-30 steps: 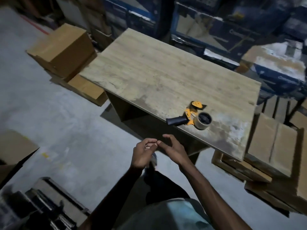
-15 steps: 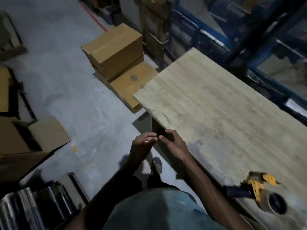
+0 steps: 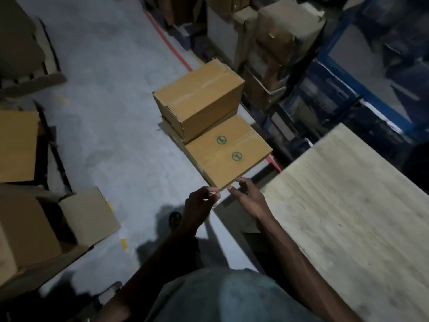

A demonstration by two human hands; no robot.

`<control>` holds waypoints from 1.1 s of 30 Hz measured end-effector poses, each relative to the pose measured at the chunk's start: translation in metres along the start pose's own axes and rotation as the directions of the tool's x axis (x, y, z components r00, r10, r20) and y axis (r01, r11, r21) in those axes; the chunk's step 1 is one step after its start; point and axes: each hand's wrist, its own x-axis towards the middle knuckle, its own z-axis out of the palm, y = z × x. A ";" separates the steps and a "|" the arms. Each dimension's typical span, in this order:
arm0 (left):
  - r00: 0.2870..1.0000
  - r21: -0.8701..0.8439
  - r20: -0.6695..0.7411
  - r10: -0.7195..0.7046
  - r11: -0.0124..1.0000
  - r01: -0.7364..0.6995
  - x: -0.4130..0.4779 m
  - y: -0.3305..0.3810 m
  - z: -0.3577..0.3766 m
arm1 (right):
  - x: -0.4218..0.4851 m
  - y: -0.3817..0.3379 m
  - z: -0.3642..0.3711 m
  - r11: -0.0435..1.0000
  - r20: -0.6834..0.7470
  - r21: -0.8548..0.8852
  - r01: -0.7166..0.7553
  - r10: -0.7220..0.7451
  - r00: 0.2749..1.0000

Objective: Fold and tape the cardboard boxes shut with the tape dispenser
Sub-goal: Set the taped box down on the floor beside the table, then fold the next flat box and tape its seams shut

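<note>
One box (image 3: 199,98) sealed, on floor; flattened cartons (image 3: 228,163) beneath apparently await folding. Left hand (image 3: 200,202), right hand (image 3: 249,201): fingers loosely curled, empty.

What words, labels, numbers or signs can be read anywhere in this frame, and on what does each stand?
No words or numbers can be read.
Two green round marks on the flat brown cardboard sheet: signs only, the figure inside is too blurred to tell.
Closed brown cardboard box: no print shows, only a pale tape strip along its top.
Worn grey-brown cartons by the blue metal racking: nothing legible.
</note>
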 end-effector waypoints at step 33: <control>0.986 0.442 0.102 -0.130 0.894 0.072 0.624 0.158 -0.242 | 0.572 -0.244 0.150 0.849 -0.132 0.299 -0.435 0.488 0.863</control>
